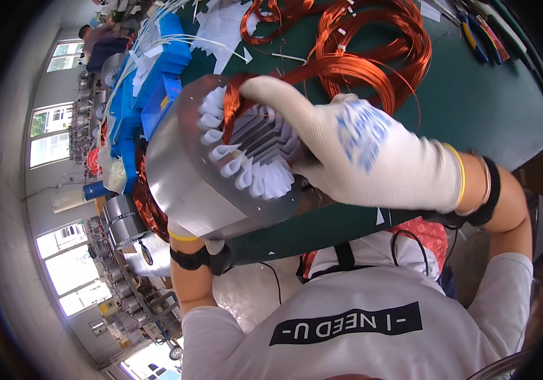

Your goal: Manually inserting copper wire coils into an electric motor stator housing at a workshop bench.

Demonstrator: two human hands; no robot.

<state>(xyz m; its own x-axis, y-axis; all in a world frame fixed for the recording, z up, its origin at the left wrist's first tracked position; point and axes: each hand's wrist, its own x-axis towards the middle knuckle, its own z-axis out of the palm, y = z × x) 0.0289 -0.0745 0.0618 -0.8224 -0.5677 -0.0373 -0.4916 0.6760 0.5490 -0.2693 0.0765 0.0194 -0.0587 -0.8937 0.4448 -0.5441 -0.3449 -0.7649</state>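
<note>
A metal motor stator [179, 168] lies on its side on the green table, with white paper liners [262, 180] folded out around its slotted bore. A bundle of orange copper wire [232, 107] runs over the stator's far rim into the slots. My right hand [360, 152], in a white knit glove, reaches across the bore's open end. Its thumb presses on the wire bundle, while its fingers are mostly hidden at the bore. Behind the stator's near left side, my left hand [181, 229] shows only its glove cuff; the fingers are out of sight.
Large loops of copper wire [404, 57] spread over the green tabletop [474, 114], linked to the bundle. Blue bins [157, 104] stand left of the stator. Pliers [472, 39] lie at the far right. A person [103, 43] is in the far-left background.
</note>
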